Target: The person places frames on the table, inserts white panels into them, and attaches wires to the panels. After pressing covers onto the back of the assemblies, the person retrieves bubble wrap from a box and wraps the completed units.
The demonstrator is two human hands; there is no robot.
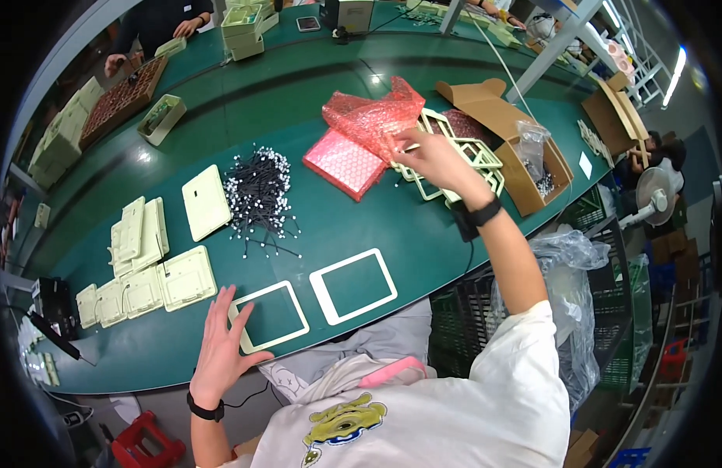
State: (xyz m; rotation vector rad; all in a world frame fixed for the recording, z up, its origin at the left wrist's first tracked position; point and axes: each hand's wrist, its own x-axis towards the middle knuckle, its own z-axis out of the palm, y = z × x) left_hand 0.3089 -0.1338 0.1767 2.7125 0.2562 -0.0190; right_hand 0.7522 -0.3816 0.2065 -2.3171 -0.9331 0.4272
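Observation:
My left hand (221,343) lies open at the table's near edge, fingers spread, thumb and fingertips by the left side of a cream rectangular frame (300,304). A second cream frame (388,277) lies flat to its right. Farther off, my right hand (437,161) is closed at the fingertips on the edge of a crumpled red bubble-wrap bag (369,117). Under and in front of that bag is a flat pink bubble-wrapped pack (344,164). Several more cream frames (486,160) are heaped beside and beneath my right wrist.
A pile of black cables with white ends (258,191) lies mid-table, beside a cream panel (206,203). Cream housings (185,278) are lined up and stacked at left. An opened cardboard box (525,183) stands at right. Across the green table (337,226), another person's hand (188,27) works.

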